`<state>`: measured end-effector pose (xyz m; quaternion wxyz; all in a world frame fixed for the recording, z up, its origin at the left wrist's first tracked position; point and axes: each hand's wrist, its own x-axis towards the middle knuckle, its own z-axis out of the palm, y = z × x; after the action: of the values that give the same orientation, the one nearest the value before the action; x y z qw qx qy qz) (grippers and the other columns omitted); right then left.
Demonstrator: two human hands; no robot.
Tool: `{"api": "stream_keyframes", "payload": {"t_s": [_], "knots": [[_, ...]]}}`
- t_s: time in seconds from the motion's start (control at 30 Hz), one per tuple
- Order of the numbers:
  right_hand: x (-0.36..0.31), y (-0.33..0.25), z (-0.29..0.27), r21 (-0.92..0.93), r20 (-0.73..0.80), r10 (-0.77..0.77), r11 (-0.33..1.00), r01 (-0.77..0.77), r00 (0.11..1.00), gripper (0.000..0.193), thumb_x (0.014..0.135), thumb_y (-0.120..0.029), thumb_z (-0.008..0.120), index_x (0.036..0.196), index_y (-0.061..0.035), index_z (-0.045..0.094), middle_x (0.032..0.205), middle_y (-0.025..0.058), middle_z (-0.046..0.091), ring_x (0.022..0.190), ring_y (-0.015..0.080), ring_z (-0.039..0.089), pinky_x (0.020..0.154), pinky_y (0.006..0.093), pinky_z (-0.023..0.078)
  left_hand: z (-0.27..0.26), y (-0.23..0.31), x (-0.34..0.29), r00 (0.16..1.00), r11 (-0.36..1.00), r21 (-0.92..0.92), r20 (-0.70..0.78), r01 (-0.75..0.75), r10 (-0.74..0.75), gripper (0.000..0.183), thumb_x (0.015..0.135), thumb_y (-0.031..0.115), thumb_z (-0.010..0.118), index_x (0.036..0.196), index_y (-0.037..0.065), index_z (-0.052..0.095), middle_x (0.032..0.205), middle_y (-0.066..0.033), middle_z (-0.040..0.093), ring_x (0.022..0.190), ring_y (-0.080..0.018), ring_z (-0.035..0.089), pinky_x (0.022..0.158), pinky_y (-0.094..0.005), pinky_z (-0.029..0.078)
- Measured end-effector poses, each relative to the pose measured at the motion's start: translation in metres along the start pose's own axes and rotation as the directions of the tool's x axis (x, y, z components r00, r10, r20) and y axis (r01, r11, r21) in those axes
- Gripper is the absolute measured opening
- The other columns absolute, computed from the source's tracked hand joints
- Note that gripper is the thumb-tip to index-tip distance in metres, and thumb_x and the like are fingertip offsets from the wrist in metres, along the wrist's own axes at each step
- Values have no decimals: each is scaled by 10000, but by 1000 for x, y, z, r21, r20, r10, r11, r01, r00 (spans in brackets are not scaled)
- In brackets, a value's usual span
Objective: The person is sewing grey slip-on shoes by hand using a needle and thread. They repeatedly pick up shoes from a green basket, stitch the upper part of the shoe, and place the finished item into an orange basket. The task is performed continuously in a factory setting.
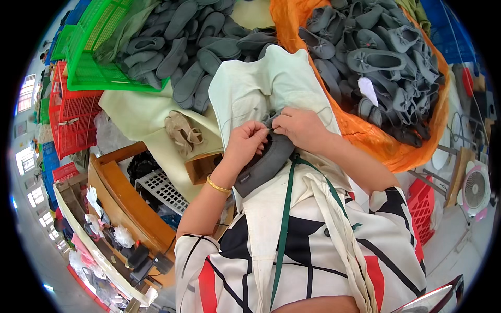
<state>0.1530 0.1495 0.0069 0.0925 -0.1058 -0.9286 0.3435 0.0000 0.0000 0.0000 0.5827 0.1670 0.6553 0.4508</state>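
Note:
A dark grey flat shoe lies over my lap on a pale cloth apron, its heel toward me and its toe partly hidden by my fingers. At the toe end, my left hand is closed in a pinch, with a gold bracelet on that wrist. Close beside it my right hand pinches too, thumb and finger almost meeting the left fingertips. A thin dark cord loops out past the right hand, and both hands seem to grip it over the shoe. The exact knot or crossing between the fingertips is too small to make out.
Grey shoes are heaped ahead on the left beside a green crate. More fill an orange sack on the right. Beige shoes lie on pale sheeting. A wooden drawer unit stands left, a small fan right.

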Motion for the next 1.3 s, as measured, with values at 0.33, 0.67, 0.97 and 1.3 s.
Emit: {"api": "stream_keyframes", "payload": {"t_s": [0.33,0.67,0.97,1.3], "knots": [[-6,23,-25,956,121,535,163,-243,836,128,1008,-213,553,1019,-88,578,861,44,667,621,100,604,553,224,493,24,6,-10,862,718,561,-12,-413,506,95,890,122,648,914,33,673,784,-148,655,658,-283,623,615,-340,493],[-99,140,-166,794,-388,882,171,584,269,203,1000,-59,501,803,-15,490,680,47,505,643,174,503,1049,484,469,19,7,-1,882,700,609,-3,-372,472,99,900,154,628,926,64,660,791,-138,658,698,-312,633,632,-358,498],[-149,202,-148,756,-337,903,91,648,265,217,968,-31,531,754,9,523,644,80,511,589,219,509,1050,542,459,20,2,-2,747,473,757,31,-451,664,79,866,153,648,915,92,660,832,-115,664,742,-315,646,646,-387,517],[-143,182,-196,812,-412,813,123,571,411,130,994,-104,553,935,12,548,704,21,475,633,129,477,1052,413,488,16,21,3,786,174,905,226,-388,575,162,850,222,621,769,81,624,751,-121,653,721,-326,638,628,-445,500]]}}
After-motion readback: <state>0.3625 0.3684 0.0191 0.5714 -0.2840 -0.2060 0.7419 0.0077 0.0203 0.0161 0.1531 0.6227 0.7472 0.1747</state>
